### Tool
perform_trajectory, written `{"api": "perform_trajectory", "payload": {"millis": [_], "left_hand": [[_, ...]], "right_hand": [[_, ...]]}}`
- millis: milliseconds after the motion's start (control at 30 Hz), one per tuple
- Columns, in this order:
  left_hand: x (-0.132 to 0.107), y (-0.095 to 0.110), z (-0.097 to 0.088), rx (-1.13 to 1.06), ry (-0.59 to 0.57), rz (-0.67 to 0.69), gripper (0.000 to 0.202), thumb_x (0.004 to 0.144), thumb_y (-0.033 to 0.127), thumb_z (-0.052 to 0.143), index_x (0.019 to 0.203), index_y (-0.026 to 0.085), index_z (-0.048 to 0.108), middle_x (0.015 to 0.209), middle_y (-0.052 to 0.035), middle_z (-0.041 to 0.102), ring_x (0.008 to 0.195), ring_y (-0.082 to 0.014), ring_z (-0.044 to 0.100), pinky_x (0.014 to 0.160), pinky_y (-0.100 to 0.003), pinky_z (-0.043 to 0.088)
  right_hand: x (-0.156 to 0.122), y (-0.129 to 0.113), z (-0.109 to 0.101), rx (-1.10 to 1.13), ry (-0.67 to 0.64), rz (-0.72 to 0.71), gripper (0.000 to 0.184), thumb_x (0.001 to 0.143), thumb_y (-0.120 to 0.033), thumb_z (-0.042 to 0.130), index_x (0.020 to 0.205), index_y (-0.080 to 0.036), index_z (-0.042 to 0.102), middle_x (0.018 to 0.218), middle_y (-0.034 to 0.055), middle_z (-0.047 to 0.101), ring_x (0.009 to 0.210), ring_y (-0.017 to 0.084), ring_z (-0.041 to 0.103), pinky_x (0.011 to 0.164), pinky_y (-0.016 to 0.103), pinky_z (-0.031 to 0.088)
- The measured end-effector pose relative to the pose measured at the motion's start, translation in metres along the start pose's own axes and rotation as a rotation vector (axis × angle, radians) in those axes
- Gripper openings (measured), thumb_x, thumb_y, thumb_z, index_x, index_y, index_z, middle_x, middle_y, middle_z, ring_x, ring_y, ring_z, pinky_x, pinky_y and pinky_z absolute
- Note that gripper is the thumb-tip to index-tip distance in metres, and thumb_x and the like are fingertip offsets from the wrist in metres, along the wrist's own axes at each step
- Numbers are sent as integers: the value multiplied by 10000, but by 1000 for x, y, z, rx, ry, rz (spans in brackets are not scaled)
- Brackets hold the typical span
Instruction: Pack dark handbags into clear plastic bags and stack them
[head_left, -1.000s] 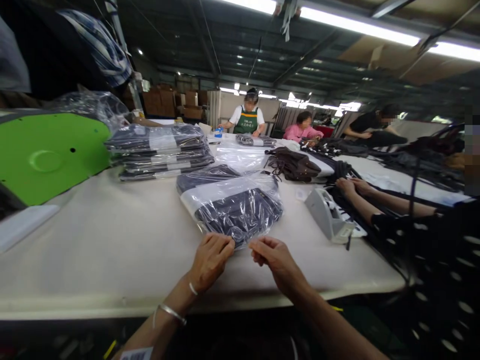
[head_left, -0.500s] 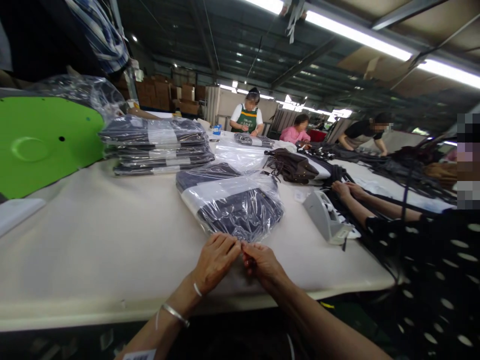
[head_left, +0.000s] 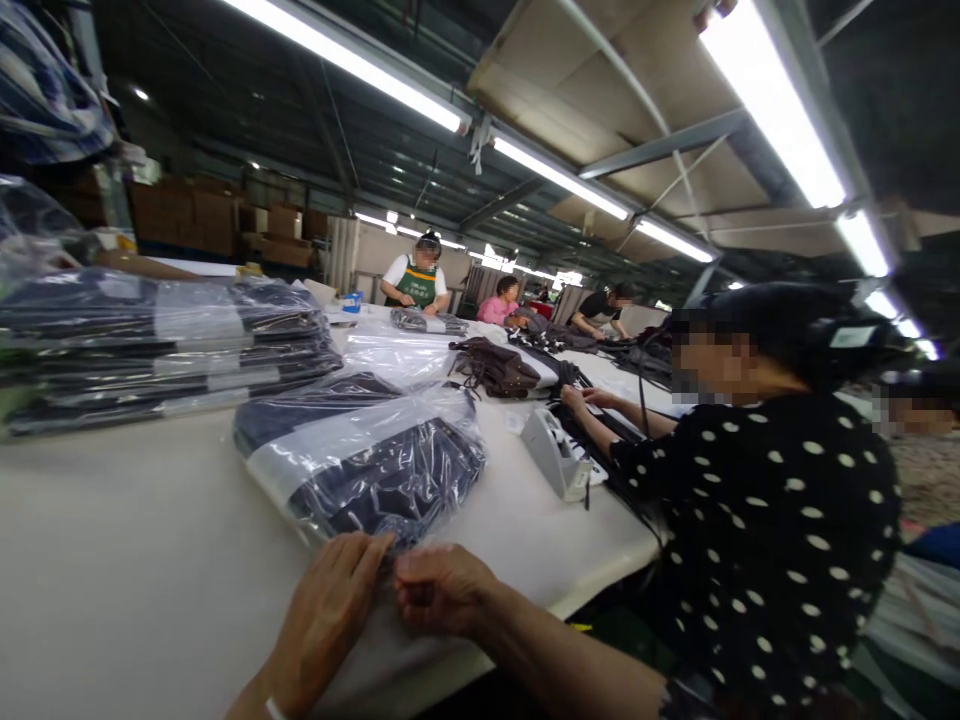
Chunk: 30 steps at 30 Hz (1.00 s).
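Note:
A dark folded garment in a clear plastic bag point(head_left: 375, 470), with a pale band across it, lies on the white table in front of me. At the bag's near edge, my left hand point(head_left: 326, 605) has its fingers pressed together on the plastic. Close beside it, my right hand point(head_left: 442, 590) is closed, thumb against curled fingers, pinching the same edge. The exact bit of plastic between the fingertips is partly hidden by the hands.
Bagged garments point(head_left: 202, 335) are stacked at left. Clear plastic bags point(head_left: 397, 360) and a dark brown garment point(head_left: 499, 368) lie behind. A grey tape dispenser point(head_left: 555, 455) stands at right, near a co-worker in a dotted top point(head_left: 780, 500) handling dark cloth. Other people work farther back.
The view has swung right, bringing the co-worker's head and back into sight and the green panel out of it. Both my hands stay at the bag's near edge.

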<state>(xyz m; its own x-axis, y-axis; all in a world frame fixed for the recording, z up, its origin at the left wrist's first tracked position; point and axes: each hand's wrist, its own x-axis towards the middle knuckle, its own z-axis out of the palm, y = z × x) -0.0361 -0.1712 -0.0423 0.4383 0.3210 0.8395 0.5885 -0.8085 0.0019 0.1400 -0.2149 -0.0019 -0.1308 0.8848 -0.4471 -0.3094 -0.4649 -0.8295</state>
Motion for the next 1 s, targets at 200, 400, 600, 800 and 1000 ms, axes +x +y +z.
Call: {"api": "perform_trajectory", "payload": {"millis": [200,400,600,800,1000], "left_hand": [[4,-5,1,59,15,-10,319,932,85,404,1164,199,589,893,-47,630,816,-180,605,785,-305,494],[25,-15,0,116,-6,108,298,883,78,413,1084,193,602,921,-63,650,816,-191,625,737,-290,511],[27,-15,0,149,-76,125,330,831,48,425,1065,187,611,961,-77,661,837,-212,643,739,-307,522],[40,-15,-10,133,-137,129,332,840,44,416,1067,170,623,923,-76,658,809,-207,651,722,-296,523],[44,-17,-11,159,-88,176,317,851,50,408,1044,163,633,904,-76,658,784,-191,652,677,-265,509]], "right_hand": [[-4,3,8,54,67,-25,335,415,-180,829,648,-149,591,545,-26,590,499,95,532,533,238,425],[18,11,30,184,153,-333,284,421,-143,789,644,-145,613,526,-58,538,466,65,443,466,208,322],[34,25,35,285,201,-460,489,435,-201,854,884,-141,669,679,-11,674,566,137,582,535,235,439],[33,22,37,224,302,-428,405,498,-227,802,853,-150,623,603,-32,637,463,112,528,432,215,415],[17,9,29,362,119,-227,354,470,-104,712,820,-100,666,670,19,672,573,129,615,534,220,483]]}}
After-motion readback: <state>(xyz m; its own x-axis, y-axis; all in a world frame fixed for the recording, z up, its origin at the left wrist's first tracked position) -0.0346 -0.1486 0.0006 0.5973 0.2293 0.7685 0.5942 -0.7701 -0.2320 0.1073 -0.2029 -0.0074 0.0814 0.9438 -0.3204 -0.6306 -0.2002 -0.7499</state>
